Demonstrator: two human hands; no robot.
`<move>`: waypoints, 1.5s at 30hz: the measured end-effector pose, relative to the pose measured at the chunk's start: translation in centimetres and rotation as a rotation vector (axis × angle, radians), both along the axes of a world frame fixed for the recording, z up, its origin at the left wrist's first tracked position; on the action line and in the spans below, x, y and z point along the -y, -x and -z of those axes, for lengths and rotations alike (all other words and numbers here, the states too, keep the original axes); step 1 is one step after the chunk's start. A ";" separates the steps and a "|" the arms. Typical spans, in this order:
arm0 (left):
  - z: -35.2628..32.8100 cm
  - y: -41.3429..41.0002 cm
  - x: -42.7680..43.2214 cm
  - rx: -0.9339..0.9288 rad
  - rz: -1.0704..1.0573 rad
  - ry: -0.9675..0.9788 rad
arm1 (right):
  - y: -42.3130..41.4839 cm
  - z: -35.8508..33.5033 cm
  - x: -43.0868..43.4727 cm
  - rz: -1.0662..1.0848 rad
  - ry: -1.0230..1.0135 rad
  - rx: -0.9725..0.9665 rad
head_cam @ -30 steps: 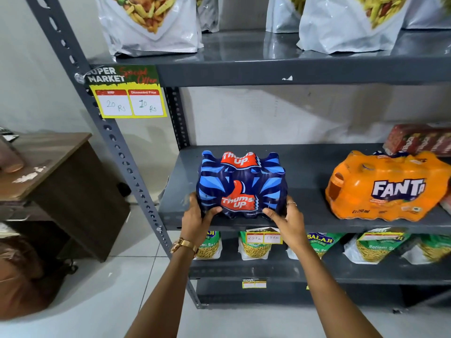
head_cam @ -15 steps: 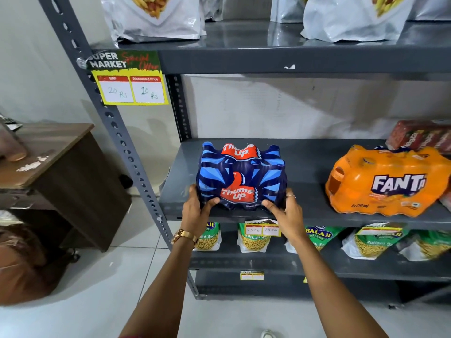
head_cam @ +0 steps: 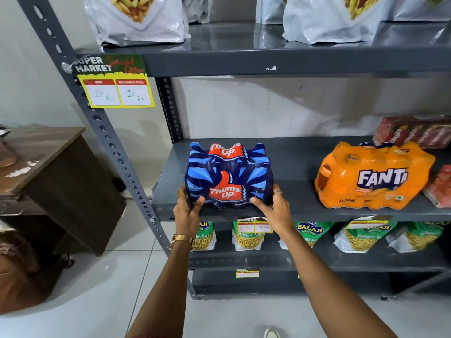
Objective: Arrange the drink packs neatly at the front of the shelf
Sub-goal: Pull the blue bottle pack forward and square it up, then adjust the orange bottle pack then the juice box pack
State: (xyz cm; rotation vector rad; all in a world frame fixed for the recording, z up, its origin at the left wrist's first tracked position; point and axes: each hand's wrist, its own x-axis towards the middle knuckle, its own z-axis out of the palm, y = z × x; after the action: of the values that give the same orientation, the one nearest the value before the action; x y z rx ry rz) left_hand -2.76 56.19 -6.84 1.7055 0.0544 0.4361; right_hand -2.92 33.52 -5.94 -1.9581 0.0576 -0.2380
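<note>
A blue Thums Up drink pack [head_cam: 228, 175] stands at the front left of the grey middle shelf [head_cam: 292, 203], label facing me. My left hand [head_cam: 188, 211] grips its lower left corner and my right hand [head_cam: 273, 208] grips its lower right corner. An orange Fanta drink pack [head_cam: 373, 176] lies further right on the same shelf, close to the front edge, turned slightly askew. Red drink packs [head_cam: 412, 131] sit behind it at the back right, and another red pack [head_cam: 439, 189] shows at the right edge.
White snack bags [head_cam: 136, 20] fill the top shelf. Green Balaji snack packets [head_cam: 361, 235] hang below the middle shelf. A price sign [head_cam: 117, 81] is fixed to the slotted upright [head_cam: 107, 132]. A brown wooden desk [head_cam: 48, 172] stands at the left on the tiled floor.
My view has tilted slightly upward and drawn closer. Both hands stay on the Thums Up pack, which sits a little nearer the shelf's front edge.
</note>
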 end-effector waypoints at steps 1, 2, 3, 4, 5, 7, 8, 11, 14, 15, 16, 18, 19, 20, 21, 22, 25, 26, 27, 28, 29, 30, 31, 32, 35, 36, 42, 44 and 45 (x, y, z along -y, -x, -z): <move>-0.1 0.1 0.2 -0.001 -0.008 0.014 | 0.0 -0.2 0.0 -0.002 0.008 0.000; -0.1 0.3 0.3 -0.004 -0.019 0.033 | 0.0 -0.3 -0.1 -0.005 0.016 -0.003; -0.1 0.4 0.5 -0.007 -0.031 0.062 | 0.1 -0.5 -0.1 -0.011 0.023 -0.010; -0.1 0.5 0.5 -0.008 -0.041 0.095 | 0.0 -0.6 -0.2 -0.022 0.025 -0.019; -0.2 0.5 0.6 -0.011 -0.043 0.127 | 0.0 -0.7 -0.2 -0.034 0.027 -0.026; -0.2 0.5 0.5 -0.024 -0.035 0.151 | 0.0 -0.8 -0.3 -0.047 0.026 -0.039; -0.1 0.5 0.3 -0.027 -0.031 0.141 | -0.1 -0.8 -0.3 -0.048 0.027 -0.042; -0.2 0.5 0.2 -0.026 -0.019 0.084 | -0.1 -0.8 -0.3 -0.047 0.021 -0.051; -0.1 0.5 0.1 -0.033 -0.018 0.047 | 0.0 -0.9 -0.4 -0.050 0.017 -0.057; -0.2 0.5 0.2 -0.036 -0.017 0.036 | 0.0 -0.9 -0.3 -0.053 0.018 -0.061; -0.3 0.6 0.2 -0.040 -0.017 0.029 | 0.1 -0.9 -0.2 -0.062 0.022 -0.066; -0.5 0.8 0.4 -0.043 -0.020 0.041 | 0.4 -1.0 0.1 -0.094 0.009 -0.076; -0.6 1.2 0.7 -0.037 -0.034 0.065 | 0.7 -1.1 0.3 -0.108 -0.027 -0.076; -0.7 1.7 1.3 -0.030 -0.067 0.070 | 1.1 -1.2 0.7 -0.108 -0.089 -0.075; -0.6 2.4 2.0 -0.022 -0.127 0.029 | 1.8 -1.3 1.1 -0.092 -0.161 -0.072; -0.5 3.3 2.8 -0.001 -0.195 -0.064 | 2.7 -1.4 1.7 -0.056 -0.220 -0.049; -0.5 6.1 7.2 0.229 -0.200 -0.355 | 5.3 -2.0 5.2 0.143 -0.286 0.179; -0.5 6.7 9.0 0.328 -0.123 -0.420 | 6.0 -2.4 6.7 0.230 -0.292 0.275; -0.6 7.2 11.0 0.393 -0.016 -0.463 | 6.4 -2.9 8.5 0.326 -0.292 0.359; -0.7 7.4 13.5 0.415 0.109 -0.489 | 6.6 -3.3 10.7 0.413 -0.283 0.418; -1.1 7.4 15.6 0.397 0.232 -0.511 | 6.6 -3.5 12.8 0.483 -0.256 0.447; -1.4 7.1 18.0 0.351 0.328 -0.524 | 6.4 -3.7 15.3 0.528 -0.203 0.446; -1.8 6.5 20.4 0.275 0.394 -0.516 | 6.1 -3.7 17.8 0.551 -0.129 0.413; -2.0 5.7 22.3 0.182 0.427 -0.479 | 5.7 -3.4 19.7 0.557 -0.064 0.359; -2.9 2.8 28.4 -0.077 0.428 -0.281 | 4.5 -2.9 25.9 0.510 0.010 0.161; -3.0 2.1 29.6 -0.137 0.416 -0.221 | 4.0 -2.7 27.3 0.455 -0.005 0.108; -0.6 0.2 32.4 -0.169 0.270 -0.245 | 1.4 -0.9 34.7 0.086 -0.144 -0.049; -0.4 0.3 32.7 -0.171 0.249 -0.270 | 1.5 0.2 35.9 0.068 -0.081 -0.084; -0.5 0.3 32.7 -0.163 0.242 -0.276 | 1.6 0.6 35.9 0.065 -0.085 -0.085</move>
State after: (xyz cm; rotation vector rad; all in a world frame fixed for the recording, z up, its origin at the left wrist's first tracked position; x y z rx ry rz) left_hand -3.05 23.46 -6.34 1.9887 -0.0974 0.1265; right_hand -4.49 -2.36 -6.58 -1.8825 0.1842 -0.1912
